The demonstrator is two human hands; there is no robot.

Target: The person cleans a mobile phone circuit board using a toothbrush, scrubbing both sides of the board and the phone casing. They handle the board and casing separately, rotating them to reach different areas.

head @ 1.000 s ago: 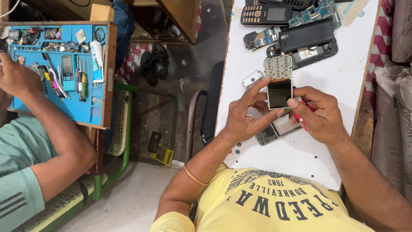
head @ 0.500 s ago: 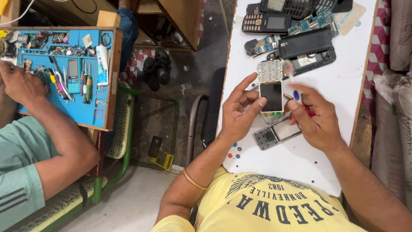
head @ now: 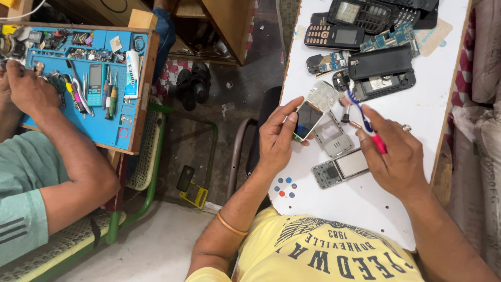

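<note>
My left hand grips a small phone display module by its edges, tilted, above the white table. In my right hand is a blue and red toothbrush, its bristle end near a translucent keypad sheet. Between the two hands lie a grey phone frame and an opened grey phone body.
Several dismantled phones, circuit boards and a black back cover crowd the table's far end. A second person on the left works over a blue tool tray with tweezers and screwdrivers. A green chair and sandals stand on the floor.
My left hand has pulled the display module left and tilted it, away from my right hand. My right hand with the toothbrush has drawn off to the right, uncovering the grey frame.
</note>
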